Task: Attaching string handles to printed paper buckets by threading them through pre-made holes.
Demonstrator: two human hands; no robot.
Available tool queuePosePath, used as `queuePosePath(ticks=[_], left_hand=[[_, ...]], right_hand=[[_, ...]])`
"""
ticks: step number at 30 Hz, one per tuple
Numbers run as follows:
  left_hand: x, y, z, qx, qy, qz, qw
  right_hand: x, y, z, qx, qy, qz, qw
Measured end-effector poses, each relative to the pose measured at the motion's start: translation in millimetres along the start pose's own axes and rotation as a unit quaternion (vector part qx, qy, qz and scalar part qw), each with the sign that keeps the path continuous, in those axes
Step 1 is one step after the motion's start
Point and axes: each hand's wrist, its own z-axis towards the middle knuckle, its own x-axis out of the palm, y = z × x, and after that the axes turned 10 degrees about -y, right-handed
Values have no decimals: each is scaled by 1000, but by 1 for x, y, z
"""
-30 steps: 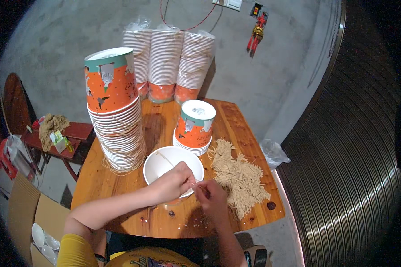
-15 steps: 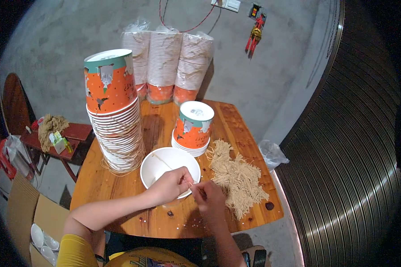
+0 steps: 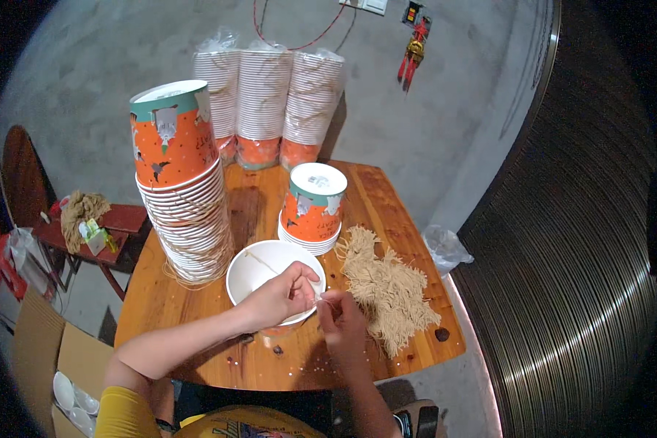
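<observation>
A white-lined paper bucket stands on the wooden table in front of me, its mouth turned up toward me. A thin beige cord runs from its far inner wall to my hands. Over the bucket's near right rim, my left hand is closed in a pinch on the cord. Close against it, just outside the rim, my right hand is also pinched. A short pale end shows between the two hands' fingertips; the fingers hide the rest. Right of my right hand lies a loose pile of beige cords.
A tall stack of orange-and-white buckets with cord loops stands left, and a short upturned stack behind the bucket. Bagged bucket stacks line the wall. An open cardboard box is lower left, a red bench left, a ridged shutter right.
My left fingers have lifted and loosened a little at the rim, and my right fingers have shifted slightly. The whole view has shifted a little.
</observation>
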Motion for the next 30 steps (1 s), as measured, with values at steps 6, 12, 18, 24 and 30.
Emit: queuePosePath(ticks=[6, 12, 18, 24, 30], left_hand=[[0, 2, 2, -17, 5, -18, 1000], [0, -4, 1, -20, 8, 30, 999], [-1, -1, -1, 2, 14, 109, 994], [-7, -1, -3, 8, -9, 207, 978], [-8, 3, -3, 4, -36, 195, 980]], right_hand=[[-10, -4, 8, -203, 0, -103, 974], [-13, 2, 11, -275, 24, -209, 938], [-5, -3, 4, -114, 5, -75, 991], [-9, -12, 5, -76, 1, -80, 994], [-9, -11, 4, -73, 23, -74, 994]])
